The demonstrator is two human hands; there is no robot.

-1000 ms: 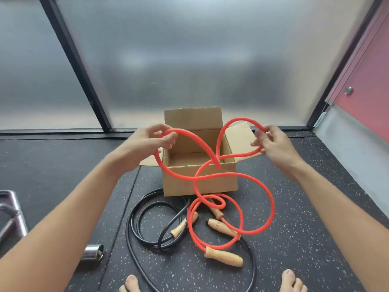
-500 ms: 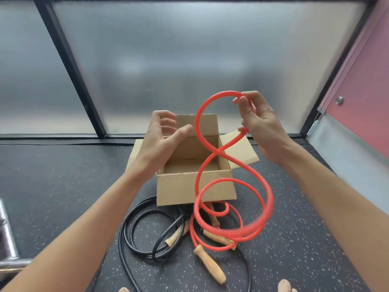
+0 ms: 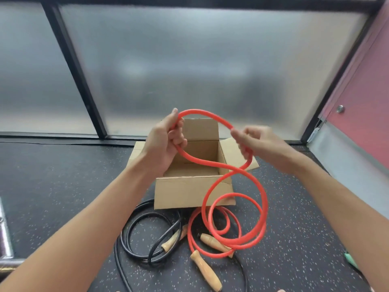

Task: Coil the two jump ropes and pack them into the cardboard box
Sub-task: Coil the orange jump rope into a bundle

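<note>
- A person sat or stood over a dark speckled floor (image 3: 63,186), both bare forearms reaching forward above an open cardboard box (image 3: 193,190).
- The left hand (image 3: 166,142) was closed around the red jump rope (image 3: 261,199), fingers curled over the top of a raised loop.
- The right hand (image 3: 259,142), blurred, was pinched shut on the same loop at its other side, just over the box's right flap.
- Below the hands the red rope crossed itself in a figure eight and hung in several loose rings in front of the box; its lowest turns and two wooden handles (image 3: 207,270) lay on the floor.
- The black jump rope (image 3: 136,234) lay loosely looped on the floor, just left of the red one, touching or overlapping it near the handles. Nothing showed inside the box.
- Risks, as a judgement: the hanging rings were uneven and crossed, so they could twist into a knot as more were gathered; the springy rope could slip from a light pinch and uncoil; lifting the red handles might snag and drag the black rope.
</note>
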